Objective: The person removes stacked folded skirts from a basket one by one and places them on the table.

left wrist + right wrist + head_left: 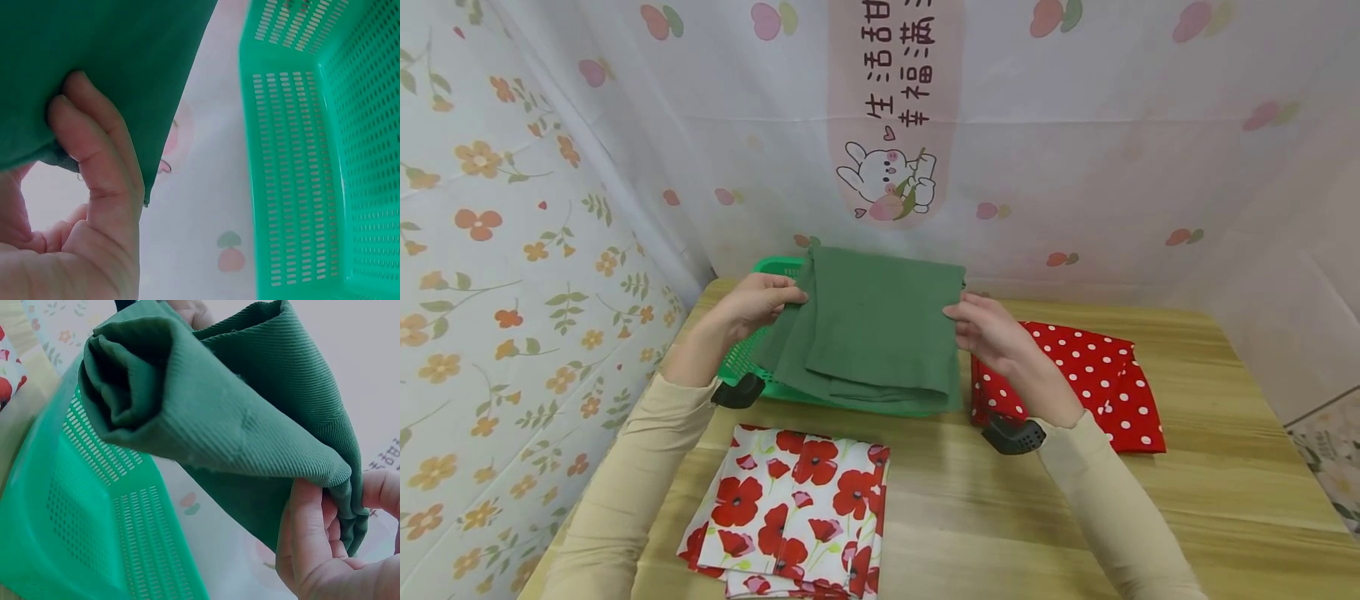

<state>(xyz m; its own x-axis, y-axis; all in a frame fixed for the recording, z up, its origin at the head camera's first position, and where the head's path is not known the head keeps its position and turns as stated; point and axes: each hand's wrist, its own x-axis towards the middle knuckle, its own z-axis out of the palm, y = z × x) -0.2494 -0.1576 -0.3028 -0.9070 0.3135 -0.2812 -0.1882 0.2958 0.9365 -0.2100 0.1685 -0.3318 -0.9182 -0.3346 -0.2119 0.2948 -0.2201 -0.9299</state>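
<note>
A folded green cloth (883, 325) is held up above a green plastic basket (745, 354) at the back of the table. My left hand (756, 300) pinches its left edge between thumb and fingers. On the opposite edge, my right hand (988, 329) grips the cloth the same way. The right wrist view shows the cloth (250, 425) in several thick layers, its ribbed weave visible, with the right hand's fingers (309, 531) beneath the fold. In the left wrist view the basket (294, 181) appears beside the left hand (100, 169). Most of the basket's inside is hidden in the head view.
A folded white cloth with red poppies (797, 508) lies at the table's front left. To the right, partly behind my right forearm, lies a red polka-dot cloth (1097, 375). Printed curtains (737, 150) hang behind and left of the wooden table (970, 517).
</note>
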